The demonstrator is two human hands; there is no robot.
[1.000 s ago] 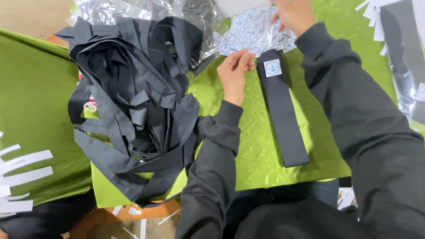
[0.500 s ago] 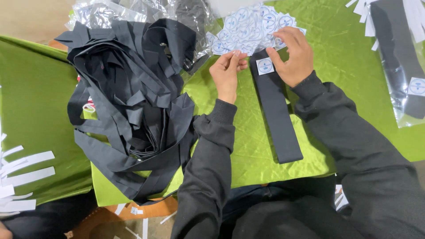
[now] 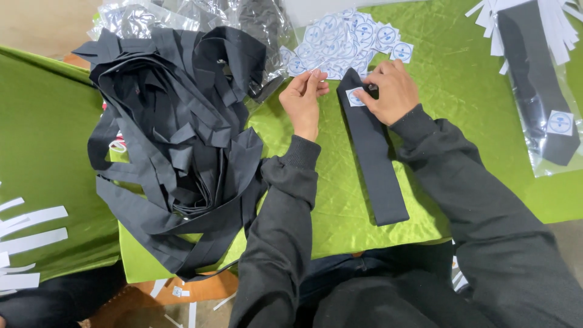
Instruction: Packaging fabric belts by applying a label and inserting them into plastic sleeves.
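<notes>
1. While pressed flat at the far middle of the worktop (image 3: 473,152), black necktie (image 3: 373,155) lying lengthwise on the green cloth, wide tip pointing to the far edge, narrow end toward the near edge.
2. Right hand (image 3: 392,91) resting on the tie's wide tip, fingers curled down and closed onto the fabric just beside a square white sticker with a blue round mark (image 3: 354,96), already stuck near the tip.
3. Left hand (image 3: 303,100) raised just left of the tie, thumb and forefinger pinched shut on a thin white strip, seemingly sticker backing; hard to tell for certain.
4. Heap of loose stickers (image 3: 346,39) spread along the far edge, just beyond both hands.
5. Big tangled pile of black neckties (image 3: 176,146) at the left, apparently unlabelled; clear plastic bags (image 3: 182,15) behind it at the far left corner.
6. Bagged necktie with its own sticker (image 3: 543,91) at the right edge, judged finished; white paper strips (image 3: 27,243) beyond the left edge.
7. Judged progress: this tie labelled but not bagged, one packed, most of the pile left.
</notes>
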